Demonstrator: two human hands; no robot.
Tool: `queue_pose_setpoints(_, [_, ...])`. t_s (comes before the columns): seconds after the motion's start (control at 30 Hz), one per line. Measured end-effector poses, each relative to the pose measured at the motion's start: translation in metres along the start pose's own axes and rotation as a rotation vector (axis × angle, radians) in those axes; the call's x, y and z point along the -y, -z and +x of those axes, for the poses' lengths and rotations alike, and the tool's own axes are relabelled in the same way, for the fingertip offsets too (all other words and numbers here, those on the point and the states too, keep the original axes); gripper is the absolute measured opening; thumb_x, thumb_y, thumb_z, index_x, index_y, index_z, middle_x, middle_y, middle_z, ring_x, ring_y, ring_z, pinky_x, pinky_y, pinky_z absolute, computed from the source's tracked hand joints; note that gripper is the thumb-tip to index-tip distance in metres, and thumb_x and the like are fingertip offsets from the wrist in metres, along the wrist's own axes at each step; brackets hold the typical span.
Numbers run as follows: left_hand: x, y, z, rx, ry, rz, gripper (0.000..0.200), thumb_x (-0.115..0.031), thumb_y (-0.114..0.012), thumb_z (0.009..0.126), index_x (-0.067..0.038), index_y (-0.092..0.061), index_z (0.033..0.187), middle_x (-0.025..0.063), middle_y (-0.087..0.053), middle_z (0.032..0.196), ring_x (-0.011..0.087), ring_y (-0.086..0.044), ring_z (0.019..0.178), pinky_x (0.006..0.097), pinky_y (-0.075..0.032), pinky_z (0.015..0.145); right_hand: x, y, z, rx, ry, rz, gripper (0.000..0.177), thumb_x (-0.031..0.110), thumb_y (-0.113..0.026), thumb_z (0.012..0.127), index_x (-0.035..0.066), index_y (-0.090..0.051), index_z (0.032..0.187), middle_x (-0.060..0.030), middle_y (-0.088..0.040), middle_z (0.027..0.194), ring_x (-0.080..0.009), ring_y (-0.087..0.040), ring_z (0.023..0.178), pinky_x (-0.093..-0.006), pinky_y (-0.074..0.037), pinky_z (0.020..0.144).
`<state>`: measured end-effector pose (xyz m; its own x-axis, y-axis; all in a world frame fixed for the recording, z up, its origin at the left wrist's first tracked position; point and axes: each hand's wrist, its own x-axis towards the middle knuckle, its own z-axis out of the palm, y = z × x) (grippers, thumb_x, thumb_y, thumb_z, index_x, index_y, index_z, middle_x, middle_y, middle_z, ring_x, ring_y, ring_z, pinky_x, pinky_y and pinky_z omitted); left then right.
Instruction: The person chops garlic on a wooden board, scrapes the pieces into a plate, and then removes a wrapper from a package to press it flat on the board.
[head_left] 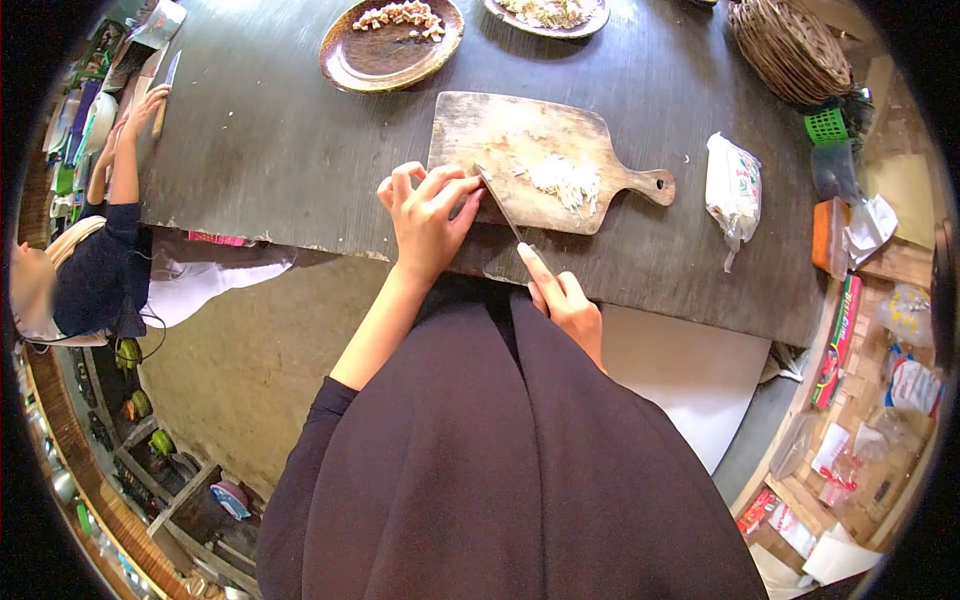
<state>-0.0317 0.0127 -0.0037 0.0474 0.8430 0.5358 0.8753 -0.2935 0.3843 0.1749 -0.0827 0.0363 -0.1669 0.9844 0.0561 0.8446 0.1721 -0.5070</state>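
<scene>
A wooden cutting board (470, 125) with a handle lies near the table's front edge, with a heap of thin pale slices (568, 184) on its right half. My right hand (572, 310) grips a knife (503, 205), forefinger stretched along it, and the blade slants up and left over the board's lower edge. At the board's lower left corner my left hand (428, 215) has its fingers curled and pinched beside the blade tip. What small piece sits under those fingertips is too hidden to name.
Beyond the board are a brown plate (385, 70) with chopped pieces and another plate (560, 28) of shreds. A white plastic packet (733, 185) and stacked woven plates (790, 50) lie right. At left, another person's hand (148, 105) is near a second knife (168, 90).
</scene>
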Motion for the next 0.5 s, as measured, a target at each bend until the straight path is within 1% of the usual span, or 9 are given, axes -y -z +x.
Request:
queue_pose_setpoints(0.2, [0.0,0.001,0.0,0.005,-0.001,0.0,0.015,-0.026,-0.081,0.08,-0.022,-0.078,0.095,-0.0097,-0.071,0.105,0.0229,-0.052,0.106,0.0434,-0.031,0.098,-0.004,-0.003,-0.005,-0.01,-0.015,0.039,0.051,0.014,-0.066,0.098,0.031,-0.059,0.145,-0.0095,-0.057,0.082,-0.0332,-0.066,0.065,-0.0461,-0.052,0.062])
queue_pose_setpoints(0.27, [-0.001,0.0,0.001,0.003,0.002,-0.003,0.015,-0.026,-0.081,0.08,-0.022,-0.078,0.095,-0.0098,-0.071,0.105,0.0229,-0.052,0.106,0.0436,-0.031,0.098,-0.01,-0.011,-0.004,-0.137,0.093,-0.042,0.055,0.024,-0.071,0.094,0.04,-0.058,0.146,-0.003,-0.046,0.077,-0.0225,-0.058,0.051,-0.0371,-0.054,0.052])
queue_pose_setpoints(0.33, [-0.001,0.0,0.001,-0.001,0.006,0.002,0.018,-0.023,-0.083,0.078,-0.023,-0.079,0.096,-0.0098,-0.072,0.105,0.0233,-0.052,0.106,0.0416,-0.032,0.099,-0.013,-0.014,-0.006,-0.136,0.089,-0.037,0.055,0.025,-0.071,0.095,0.04,-0.058,0.146,-0.003,-0.046,0.077,-0.0225,-0.058,0.051,-0.0371,-0.054,0.052])
queue_pose_setpoints(0.5, [-0.001,0.0,0.001,0.0,0.005,0.014,0.017,-0.023,-0.083,0.078,-0.023,-0.079,0.095,-0.0098,-0.072,0.104,0.0233,-0.052,0.106,0.0417,-0.032,0.099,-0.014,-0.017,-0.002,-0.131,0.087,-0.069,0.054,0.025,-0.071,0.094,0.039,-0.058,0.145,-0.0028,-0.046,0.077,-0.0218,-0.058,0.051,-0.0367,-0.054,0.052])
